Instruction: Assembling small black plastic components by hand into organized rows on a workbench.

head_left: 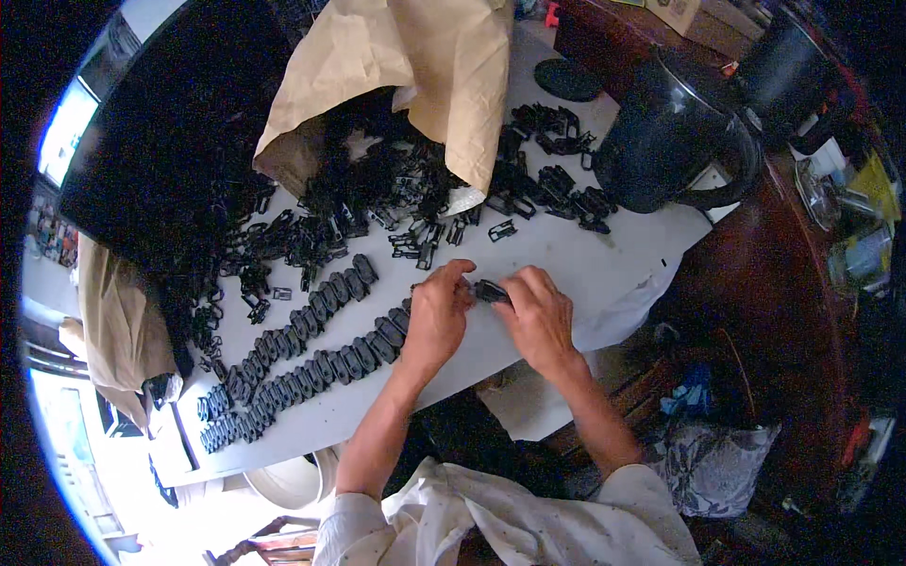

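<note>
My right hand point(540, 316) pinches a small black plastic part point(491, 291) between thumb and fingers, just above the white tabletop point(595, 269). Close by on its left, my left hand point(439, 311) has its fingers curled; whatever is in them is too small and blurred to name. A long row of dark, ribbed plastic parts point(321, 368) stands side by side, and its right end reaches my left hand. Behind it runs a second, shorter row point(302, 325). One loose black frame-shaped piece point(502, 230) lies beyond my hands.
A brown paper bag point(462, 85) lies open at the back, with a heap of black plastic pieces point(406, 179) at its mouth. More pieces point(566, 193) lie to its right, near a large black container point(651, 141). Another paper bag point(123, 321) hangs at the left edge.
</note>
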The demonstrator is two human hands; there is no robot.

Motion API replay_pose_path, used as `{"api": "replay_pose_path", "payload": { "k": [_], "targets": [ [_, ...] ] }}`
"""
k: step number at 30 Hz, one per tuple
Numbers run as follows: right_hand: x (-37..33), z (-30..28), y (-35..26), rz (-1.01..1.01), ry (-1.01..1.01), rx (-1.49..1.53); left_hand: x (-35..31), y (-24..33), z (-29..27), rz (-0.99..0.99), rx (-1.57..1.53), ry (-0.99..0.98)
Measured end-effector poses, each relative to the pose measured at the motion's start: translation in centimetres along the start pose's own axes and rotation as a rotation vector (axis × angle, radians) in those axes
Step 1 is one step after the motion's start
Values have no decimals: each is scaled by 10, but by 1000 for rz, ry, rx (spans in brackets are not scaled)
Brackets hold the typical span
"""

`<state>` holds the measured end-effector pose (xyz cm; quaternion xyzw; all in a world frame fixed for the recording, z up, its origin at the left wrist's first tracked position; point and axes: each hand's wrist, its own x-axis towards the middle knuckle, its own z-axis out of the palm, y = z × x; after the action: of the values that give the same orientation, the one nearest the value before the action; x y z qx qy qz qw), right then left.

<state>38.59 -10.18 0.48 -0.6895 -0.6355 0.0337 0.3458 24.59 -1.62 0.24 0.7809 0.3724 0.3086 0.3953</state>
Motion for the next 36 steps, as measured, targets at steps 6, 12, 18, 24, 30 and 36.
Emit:
{"api": "replay_pose_path", "payload": {
  "k": [6,12,18,24,30,36],
  "targets": [
    [-3,7,5,8,-68,-72,-1,0,5,31,-6,-2],
    [10,19,0,107,-68,-43,-8,15,-12,82,88,139],
    [27,38,-20,80,-86,10,-15,3,-53,-1,75,356],
    [30,47,-18,-64,-157,90,-18,9,-64,-78,23,333],
    [63,28,5,-28,74,-133,-10,12,-49,126,209,228],
    [62,13,40,-18,-12,-62,18,18,-26,173,220,105]
  ]
}}
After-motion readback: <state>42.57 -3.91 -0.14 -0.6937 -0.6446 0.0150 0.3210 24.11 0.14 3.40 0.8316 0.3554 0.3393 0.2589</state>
